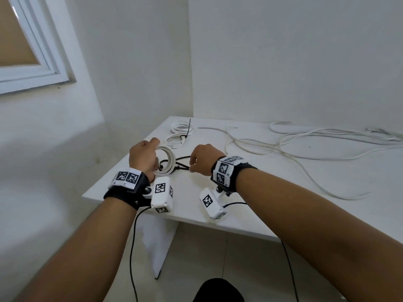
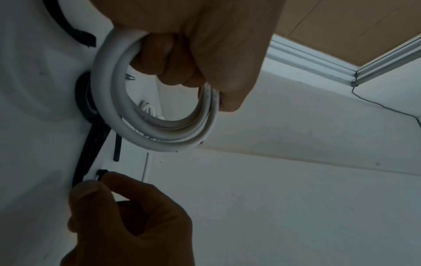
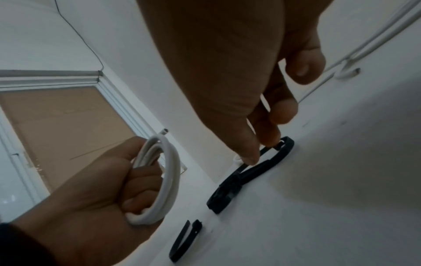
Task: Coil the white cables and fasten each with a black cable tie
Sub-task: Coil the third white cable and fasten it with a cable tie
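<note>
White cable coil (image 1: 166, 159) sat clenched in the left hand (image 1: 141, 159), fingers curled through its centre and holding it upright just off the white table (image 1: 272, 205), seemingly to keep the loops from springing apart while the right hand (image 1: 201, 160), just beside it, pinched a black cable tie (image 3: 262, 162) between thumb and forefinger from a small bunch lying on the tabletop. The right wrist view alone showed another tie (image 3: 184, 240) lying nearer than that pinch, whereas only the head view showed, beyond both grips, two tied coils (image 1: 180, 132) and the loose white cables (image 1: 305, 144) awaiting coiling.
</note>
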Demonstrator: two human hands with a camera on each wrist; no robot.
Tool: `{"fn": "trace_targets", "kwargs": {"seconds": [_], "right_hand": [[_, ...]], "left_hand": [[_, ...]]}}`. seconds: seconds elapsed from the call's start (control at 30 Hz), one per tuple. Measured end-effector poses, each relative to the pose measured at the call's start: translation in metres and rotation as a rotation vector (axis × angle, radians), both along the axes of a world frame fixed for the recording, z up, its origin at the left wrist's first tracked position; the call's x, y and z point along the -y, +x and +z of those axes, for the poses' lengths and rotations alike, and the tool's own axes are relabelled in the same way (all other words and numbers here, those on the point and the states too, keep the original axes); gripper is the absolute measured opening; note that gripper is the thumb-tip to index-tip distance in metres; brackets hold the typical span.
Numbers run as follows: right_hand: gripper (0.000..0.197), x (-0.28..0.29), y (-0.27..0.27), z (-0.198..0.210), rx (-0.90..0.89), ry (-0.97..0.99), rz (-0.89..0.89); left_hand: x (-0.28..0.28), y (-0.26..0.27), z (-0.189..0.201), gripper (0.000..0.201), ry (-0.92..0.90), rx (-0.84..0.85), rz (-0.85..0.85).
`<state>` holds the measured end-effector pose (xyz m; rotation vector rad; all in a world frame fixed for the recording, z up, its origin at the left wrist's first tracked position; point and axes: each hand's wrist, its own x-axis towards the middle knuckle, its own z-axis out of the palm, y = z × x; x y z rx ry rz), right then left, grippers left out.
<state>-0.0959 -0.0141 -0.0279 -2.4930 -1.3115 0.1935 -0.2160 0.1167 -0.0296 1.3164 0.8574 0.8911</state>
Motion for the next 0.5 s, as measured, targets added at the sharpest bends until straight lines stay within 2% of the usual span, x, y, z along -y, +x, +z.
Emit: {"fn": "trace_targets", "kwargs": {"seconds": [0.07,0.27,0.37,0.5], "right_hand": [[0.023,-0.009,0.005,-0.002,0.006,-0.043,-0.023],[0.020,-0.004,0.019,-0.005,-0.017,-0.116,-0.049],[0.011,0.010,0.022,-0.003,-0.016,-0.101,-0.017],[0.010,0.048,0.041,0.005,-0.130,-0.099,-0.012]], "left_hand": [[-0.003,-0.001,-0.002,0.037,-0.005,0.001,-0.003],[0.000,0.010,-0.002,0.036,-0.022,0.002,-0.034],[0.005,0.017,-0.002,0.035,-0.043,0.009,-0.061],[0.017,0.032,0.000,0.036,-0.042,0.018,-0.099]]}}
